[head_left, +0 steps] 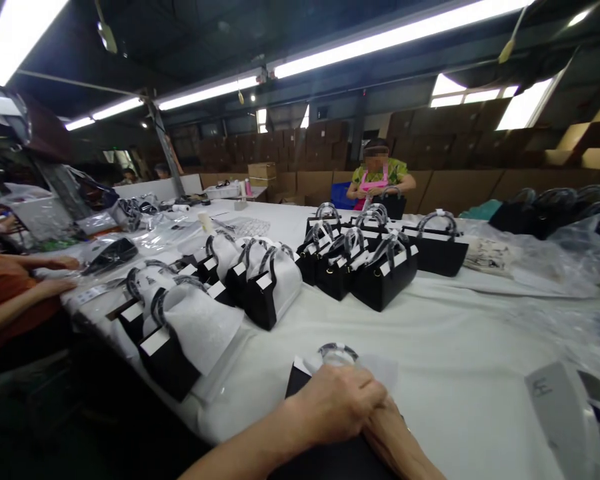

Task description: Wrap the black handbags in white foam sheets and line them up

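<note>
A black handbag (325, 460) stands at the front edge of the table, right below me. Its wrapped handle (338, 348) loops up behind my hands, and white paper shows at its top. My left hand (336, 401) is closed over the top of the bag, fingers curled; whatever lies inside them is hidden. Pressed against it, my right hand (387, 423) is at the same spot, its fingers mostly covered by the left. Farther in, several black handbags (387, 283) with wrapped handles and white cards stand together. To the left are more handbags (167, 360) with white paper over them.
The table (460, 347) has a white cover. A grey-white holder (563, 413) is at the right front, near clear plastic (555, 260). A person in an orange top (10, 287) works at left; another person (380, 180) handles a bag across the table.
</note>
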`<action>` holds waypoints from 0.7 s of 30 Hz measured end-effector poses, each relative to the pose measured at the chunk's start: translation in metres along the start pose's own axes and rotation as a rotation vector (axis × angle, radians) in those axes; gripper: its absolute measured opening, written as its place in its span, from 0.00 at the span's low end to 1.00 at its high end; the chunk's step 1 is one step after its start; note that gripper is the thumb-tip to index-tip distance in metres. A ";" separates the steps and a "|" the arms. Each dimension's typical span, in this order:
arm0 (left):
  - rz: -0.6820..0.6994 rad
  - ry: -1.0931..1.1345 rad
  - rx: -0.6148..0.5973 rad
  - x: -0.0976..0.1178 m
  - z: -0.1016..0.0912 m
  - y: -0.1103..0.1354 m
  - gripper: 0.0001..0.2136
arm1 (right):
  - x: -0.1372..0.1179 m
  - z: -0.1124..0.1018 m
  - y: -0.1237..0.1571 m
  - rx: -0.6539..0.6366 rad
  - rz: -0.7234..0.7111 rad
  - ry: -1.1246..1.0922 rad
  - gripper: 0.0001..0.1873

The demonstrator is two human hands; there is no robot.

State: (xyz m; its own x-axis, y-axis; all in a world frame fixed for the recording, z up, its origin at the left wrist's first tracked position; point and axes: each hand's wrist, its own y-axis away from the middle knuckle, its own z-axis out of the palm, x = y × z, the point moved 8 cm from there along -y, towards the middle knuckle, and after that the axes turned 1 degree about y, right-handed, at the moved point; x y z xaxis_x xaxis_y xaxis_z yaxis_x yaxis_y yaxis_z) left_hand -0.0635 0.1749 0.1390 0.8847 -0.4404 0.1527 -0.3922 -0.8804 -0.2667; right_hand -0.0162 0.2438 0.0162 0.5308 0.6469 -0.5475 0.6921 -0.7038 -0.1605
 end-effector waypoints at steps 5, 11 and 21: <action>-0.367 -0.003 0.061 -0.023 0.023 0.058 0.24 | -0.017 -0.011 0.008 0.023 -0.109 -0.109 0.14; -0.415 -0.174 0.148 -0.014 0.067 0.103 0.23 | -0.020 -0.071 0.040 0.441 -0.100 0.135 0.10; -0.274 -0.044 0.233 0.000 0.056 0.089 0.21 | -0.156 -0.084 0.030 0.006 -1.011 0.463 0.20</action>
State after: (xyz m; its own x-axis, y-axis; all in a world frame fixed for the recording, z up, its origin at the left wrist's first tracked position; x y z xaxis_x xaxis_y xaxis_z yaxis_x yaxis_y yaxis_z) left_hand -0.0848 0.1064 0.0621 0.9611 -0.1810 0.2087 -0.0754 -0.8987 -0.4320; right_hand -0.0370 0.1469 0.1657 -0.1443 0.9696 0.1975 0.9074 0.2092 -0.3644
